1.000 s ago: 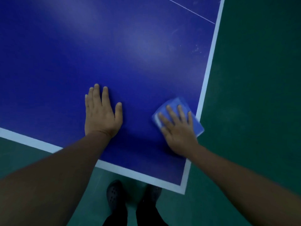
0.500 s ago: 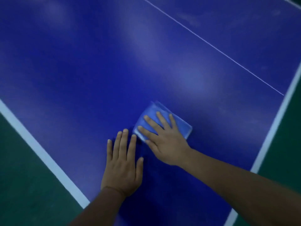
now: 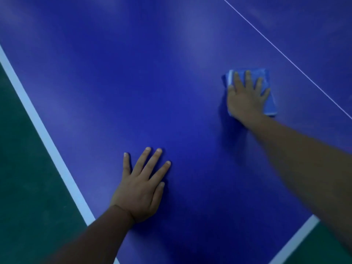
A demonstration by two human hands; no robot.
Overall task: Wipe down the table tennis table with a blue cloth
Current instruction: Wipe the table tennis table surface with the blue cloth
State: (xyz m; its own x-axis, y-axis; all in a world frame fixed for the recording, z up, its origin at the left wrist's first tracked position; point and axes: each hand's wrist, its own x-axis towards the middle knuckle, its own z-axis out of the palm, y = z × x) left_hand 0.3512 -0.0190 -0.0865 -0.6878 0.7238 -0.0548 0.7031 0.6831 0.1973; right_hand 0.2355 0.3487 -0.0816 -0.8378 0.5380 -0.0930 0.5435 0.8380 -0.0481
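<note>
Both hands flat; cloth (image 3: 266, 80) mid-table (image 3: 133, 73).

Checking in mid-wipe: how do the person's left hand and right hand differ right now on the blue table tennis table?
The right hand presses flat on the folded blue cloth; the left hand rests directly on the bare blue table tennis table. The right hand reaches farther out, near the thin white centre line; the left hand sits closer to the person, near the white edge stripe. Both lie palm down with straight fingers.
</note>
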